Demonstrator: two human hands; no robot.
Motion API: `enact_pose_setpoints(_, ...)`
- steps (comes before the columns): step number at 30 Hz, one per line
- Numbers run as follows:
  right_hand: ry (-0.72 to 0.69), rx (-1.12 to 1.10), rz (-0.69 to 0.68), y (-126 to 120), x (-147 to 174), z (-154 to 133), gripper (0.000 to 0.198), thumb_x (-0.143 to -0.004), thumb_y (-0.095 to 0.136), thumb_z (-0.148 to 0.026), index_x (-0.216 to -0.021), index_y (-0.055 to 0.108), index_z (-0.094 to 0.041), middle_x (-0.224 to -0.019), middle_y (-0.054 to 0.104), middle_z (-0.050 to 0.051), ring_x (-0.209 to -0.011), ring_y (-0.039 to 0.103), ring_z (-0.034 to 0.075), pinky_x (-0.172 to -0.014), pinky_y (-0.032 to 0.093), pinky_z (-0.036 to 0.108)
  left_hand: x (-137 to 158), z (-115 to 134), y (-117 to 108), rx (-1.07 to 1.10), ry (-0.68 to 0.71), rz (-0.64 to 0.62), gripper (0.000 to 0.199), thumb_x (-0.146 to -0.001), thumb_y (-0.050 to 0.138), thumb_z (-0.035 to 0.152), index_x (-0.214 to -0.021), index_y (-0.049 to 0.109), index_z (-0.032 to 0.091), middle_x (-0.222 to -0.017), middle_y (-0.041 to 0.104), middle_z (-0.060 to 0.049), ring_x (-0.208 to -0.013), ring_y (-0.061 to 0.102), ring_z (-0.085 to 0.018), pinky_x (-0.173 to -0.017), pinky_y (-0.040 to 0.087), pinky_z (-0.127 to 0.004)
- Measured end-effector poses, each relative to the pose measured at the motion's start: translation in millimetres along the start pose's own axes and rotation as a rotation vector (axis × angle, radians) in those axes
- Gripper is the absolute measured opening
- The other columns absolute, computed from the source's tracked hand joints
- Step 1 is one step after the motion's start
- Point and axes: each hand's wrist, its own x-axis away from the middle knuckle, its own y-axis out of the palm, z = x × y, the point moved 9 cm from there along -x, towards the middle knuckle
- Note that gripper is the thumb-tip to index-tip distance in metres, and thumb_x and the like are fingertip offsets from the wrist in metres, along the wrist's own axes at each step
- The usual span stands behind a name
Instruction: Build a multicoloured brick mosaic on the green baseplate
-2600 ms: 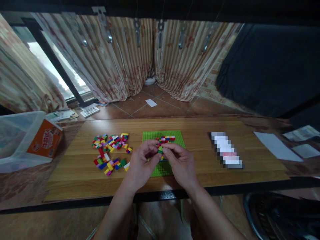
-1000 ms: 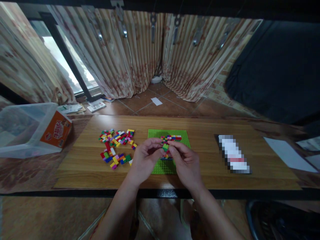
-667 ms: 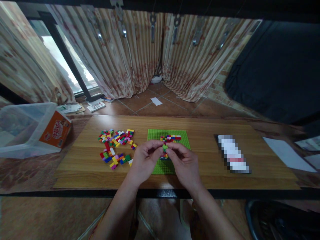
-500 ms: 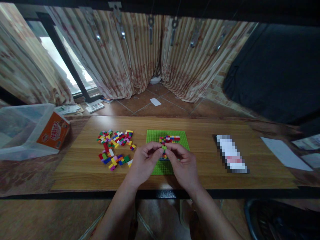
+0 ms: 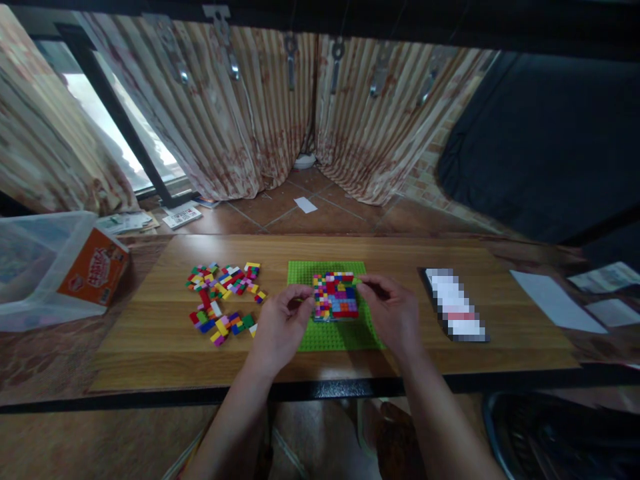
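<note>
A block of many-coloured toy bricks (image 5: 337,300) stands on the green baseplate (image 5: 327,340) in front of me. My left hand (image 5: 285,323) is at the block's left side, thumb and forefinger curled close together against or just beside its edge; whether anything is between them I cannot make out. My right hand (image 5: 393,310) is at the far right corner of the block, its thumb and forefinger pinching a small light-green brick (image 5: 357,281). From this angle I cannot tell whether that brick touches the block.
Loose coloured bricks (image 5: 225,280) lie in a heap on the wooden table (image 5: 160,353) left of the baseplate. A dark-edged, pixelated flat object (image 5: 455,307) lies to the right, with white paper (image 5: 555,303) beyond it. A clear plastic bin (image 5: 45,267) stands far left.
My hands have come apart from above the block. The right one has moved right with the light-green brick, and the left stays at the left side, uncovering the block between them.
</note>
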Motion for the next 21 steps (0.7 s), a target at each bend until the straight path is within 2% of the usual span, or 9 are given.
enact_pose_setpoints(4, 0.003, -0.007, -0.027, 7, -5, 4, 0.018, -0.082, 0.064, -0.035, -0.087, 0.075, -0.021, -0.088, 0.073, 0.005, -0.082, 0.066, 0.020, -0.078, 0.053, 0.037, -1, -2, -4, -0.132, -0.021, 0.021, 0.015, -0.080, 0.062, 0.024, -0.091, 0.071, 0.017, -0.082, 0.073, -0.003, -0.068, 0.065, -0.015, -0.065, 0.049, -0.025)
enact_pose_setpoints(7, -0.011, 0.005, -0.062, 15, -6, 3, 0.018, -0.083, 0.063, -0.033, -0.088, 0.076, -0.021, -0.090, 0.074, 0.005, -0.084, 0.068, 0.020, -0.081, 0.053, 0.037, -1, -4, -2, -0.211, -0.049, -0.003, 0.018, -0.081, 0.062, 0.024, -0.094, 0.071, 0.018, -0.082, 0.073, -0.003, -0.062, 0.063, -0.014, -0.060, 0.047, -0.025)
enact_pose_setpoints(11, -0.013, 0.026, -0.087, 19, -6, 4, 0.018, -0.083, 0.063, -0.031, -0.090, 0.076, -0.022, -0.095, 0.075, 0.005, -0.088, 0.069, 0.021, -0.083, 0.053, 0.037, -1, -5, 1, -0.313, -0.050, -0.036, 0.018, -0.081, 0.063, 0.025, -0.095, 0.072, 0.018, -0.082, 0.073, -0.004, -0.065, 0.064, -0.016, -0.062, 0.045, -0.026)
enact_pose_setpoints(21, -0.076, 0.096, -0.050, 23, -2, -5, 0.019, -0.084, 0.059, -0.029, -0.090, 0.076, -0.024, -0.094, 0.077, 0.005, -0.086, 0.070, 0.021, -0.084, 0.054, 0.038, 0, -2, 3, -0.289, -0.029, -0.046, 0.012, -0.082, 0.061, 0.023, -0.087, 0.071, 0.020, -0.076, 0.072, -0.002, -0.059, 0.060, -0.015, -0.057, 0.041, -0.025)
